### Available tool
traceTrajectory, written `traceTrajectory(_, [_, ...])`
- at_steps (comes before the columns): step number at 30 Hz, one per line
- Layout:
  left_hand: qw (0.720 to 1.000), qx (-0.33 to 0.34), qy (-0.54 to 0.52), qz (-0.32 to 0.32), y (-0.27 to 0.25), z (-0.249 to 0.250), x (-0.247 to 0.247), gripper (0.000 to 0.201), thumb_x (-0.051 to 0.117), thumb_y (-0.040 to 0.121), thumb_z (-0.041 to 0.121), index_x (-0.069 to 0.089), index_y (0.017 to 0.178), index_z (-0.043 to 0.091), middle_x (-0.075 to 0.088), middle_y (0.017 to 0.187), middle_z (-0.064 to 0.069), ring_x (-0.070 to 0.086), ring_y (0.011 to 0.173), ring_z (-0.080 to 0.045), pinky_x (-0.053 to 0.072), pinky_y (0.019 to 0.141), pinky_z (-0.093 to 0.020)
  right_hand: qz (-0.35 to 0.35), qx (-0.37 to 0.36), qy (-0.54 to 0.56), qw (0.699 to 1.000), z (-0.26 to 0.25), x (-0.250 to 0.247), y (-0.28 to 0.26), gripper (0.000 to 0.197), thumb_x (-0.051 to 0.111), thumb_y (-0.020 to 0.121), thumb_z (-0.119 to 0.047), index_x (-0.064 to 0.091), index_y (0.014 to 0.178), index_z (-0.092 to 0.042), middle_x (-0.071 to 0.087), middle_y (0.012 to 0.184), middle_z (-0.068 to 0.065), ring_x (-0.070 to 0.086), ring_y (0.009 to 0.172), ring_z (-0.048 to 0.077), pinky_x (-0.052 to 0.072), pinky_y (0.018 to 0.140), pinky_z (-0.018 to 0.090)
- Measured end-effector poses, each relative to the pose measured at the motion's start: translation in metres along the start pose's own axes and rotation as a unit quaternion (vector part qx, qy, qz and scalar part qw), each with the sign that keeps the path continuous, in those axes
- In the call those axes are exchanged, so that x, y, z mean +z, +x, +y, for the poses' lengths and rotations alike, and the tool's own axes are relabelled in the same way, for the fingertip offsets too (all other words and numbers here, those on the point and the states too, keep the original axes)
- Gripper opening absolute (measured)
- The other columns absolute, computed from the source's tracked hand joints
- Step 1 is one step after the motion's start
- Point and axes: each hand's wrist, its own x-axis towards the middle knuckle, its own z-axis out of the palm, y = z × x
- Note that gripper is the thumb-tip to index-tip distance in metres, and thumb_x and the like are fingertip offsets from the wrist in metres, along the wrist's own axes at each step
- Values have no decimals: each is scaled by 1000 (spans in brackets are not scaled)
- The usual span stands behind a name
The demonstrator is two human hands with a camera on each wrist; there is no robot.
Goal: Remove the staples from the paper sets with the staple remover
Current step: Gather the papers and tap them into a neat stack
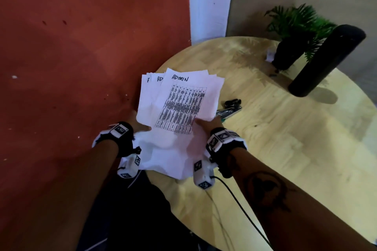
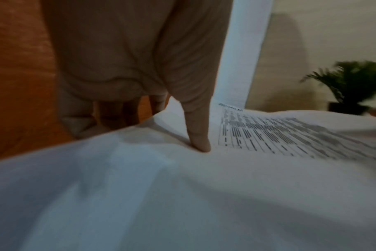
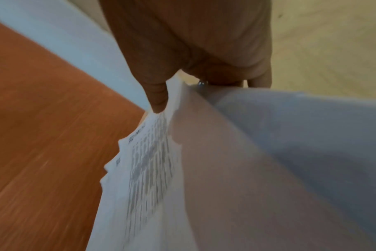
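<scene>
A fanned stack of white paper sets [image 1: 179, 104], the top sheet marked "ADMIN" with a printed table, is held up over the round wooden table's left edge. My left hand [image 1: 140, 126] grips the stack's lower left, thumb on top [image 2: 199, 135] and fingers curled beneath. My right hand [image 1: 206, 123] pinches the lower right edge of the papers [image 3: 152, 152], thumb on top, fingers under. A dark staple remover [image 1: 232, 103] lies on the table just right of the papers, with a metallic tool [image 1: 228, 112] beside it.
The light wooden table [image 1: 285, 138] carries a black cylinder [image 1: 326, 61] and a potted green plant [image 1: 293, 34] at the far right. A small white scrap [image 1: 270, 56] lies by the pot. A red wall is at left. A cable [image 1: 244, 214] trails from my right wrist.
</scene>
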Motion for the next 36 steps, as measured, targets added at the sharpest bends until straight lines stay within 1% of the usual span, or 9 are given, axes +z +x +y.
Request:
traceTrajectory(4, [999, 15, 28, 37, -14, 13, 8, 84, 84, 68, 19, 39, 136, -1, 44, 139, -16, 45, 125, -32, 45, 96, -39, -5, 2, -6, 1000, 2, -23, 8, 62, 60, 87, -29, 35, 135, 1, 51, 131, 17, 53, 117, 32, 41, 89, 31])
traceTrajectory(10, [993, 4, -108, -52, 19, -6, 21, 111, 81, 35, 73, 57, 124, 10, 65, 119, -10, 63, 106, -29, 49, 96, -42, -49, -7, -73, 996, 10, -46, 15, 47, 57, 91, -9, 43, 135, -2, 48, 138, 15, 49, 120, 29, 39, 85, 29])
traceTrajectory(18, [950, -31, -275, -145, -21, 27, 34, 66, 78, 62, 59, 64, 108, 14, 65, 116, -18, 63, 104, -34, 47, 97, -49, -52, 9, -20, 998, 15, -69, 15, 44, 68, 79, -11, 55, 118, 5, 53, 98, 13, 51, 86, 22, 39, 72, 29])
traceTrajectory(23, [940, -38, -251, -228, -3, 13, 66, 112, 80, 33, 76, 56, 130, 27, 57, 133, -3, 53, 122, -25, 36, 109, -48, -133, 75, -34, 988, 40, -97, 23, 25, 87, 49, -28, 77, 69, -16, 69, 102, 12, 66, 92, 35, 52, 86, 44])
traceTrajectory(25, [955, -12, -197, -220, -52, 44, 59, 114, 82, 36, 72, 55, 131, 16, 56, 133, -10, 54, 117, -30, 34, 110, -45, -162, 113, 0, 980, 50, -103, 19, 40, 86, 47, -26, 75, 82, -10, 68, 98, 15, 65, 86, 37, 52, 82, 46])
traceTrajectory(28, [953, 45, -255, -157, -102, 76, 64, 52, 73, 81, 13, 51, 127, 3, 60, 123, -20, 49, 123, -40, 30, 109, -44, -147, 98, 42, 983, 54, -112, 1, 39, 79, 55, -20, 68, 90, -5, 62, 81, 19, 59, 65, 31, 55, 60, 39])
traceTrajectory(30, [932, 80, -330, -126, -119, 81, 67, 48, 64, 81, -10, 50, 121, 12, 66, 108, -7, 61, 110, -27, 39, 105, -41, -135, 45, 90, 986, 59, -126, -14, 43, 79, 50, -8, 65, 89, 1, 68, 68, 14, 63, 55, 27, 57, 59, 47])
traceTrajectory(33, [875, 75, -425, -217, -144, 86, 69, 57, 75, 71, -5, 55, 123, 6, 73, 99, -8, 70, 85, -23, 58, 71, -41, -102, -26, 202, 974, 83, -161, -43, 62, 71, 53, 13, 55, 111, -5, 70, 78, 13, 67, 62, 25, 57, 60, 42])
traceTrajectory(36, [847, 61, -426, -312, -173, 98, 84, 92, 96, 30, 20, 64, 115, 5, 72, 104, -13, 70, 91, -26, 57, 74, -39, -75, -106, 242, 961, 116, -202, -87, 77, 66, 67, 20, 44, 128, -21, 67, 108, 11, 65, 94, 28, 53, 85, 44])
